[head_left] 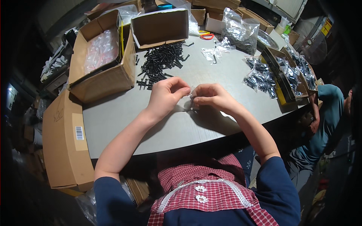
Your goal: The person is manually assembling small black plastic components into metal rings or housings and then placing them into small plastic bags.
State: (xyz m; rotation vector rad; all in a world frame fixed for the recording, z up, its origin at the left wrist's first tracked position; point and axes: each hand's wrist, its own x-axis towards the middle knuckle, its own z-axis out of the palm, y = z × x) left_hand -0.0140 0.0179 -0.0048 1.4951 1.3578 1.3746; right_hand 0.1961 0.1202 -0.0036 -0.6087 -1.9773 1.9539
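Over the grey table, my left hand (pixel 166 94) and my right hand (pixel 214 96) meet, fingers pinched together. Between them is a small clear plastic bag (pixel 184 103), gripped at its upper edge from both sides. My fingers hide much of the bag, and its contents are hard to make out. Just beyond my left hand lies a loose heap of black screws (pixel 162 60). Farther off, past my right hand, a small clear packet (pixel 210 55) lies flat with a small dark piece on it.
An open carton (pixel 102 83) of clear bags stands at left, beside a tipped box (pixel 160 28). Filled packets (pixel 260 77) lie at right by long boxes (pixel 281 81) of more packets. A large bag (pixel 239 32) stands at the back. Another person (pixel 324 116) sits at far right.
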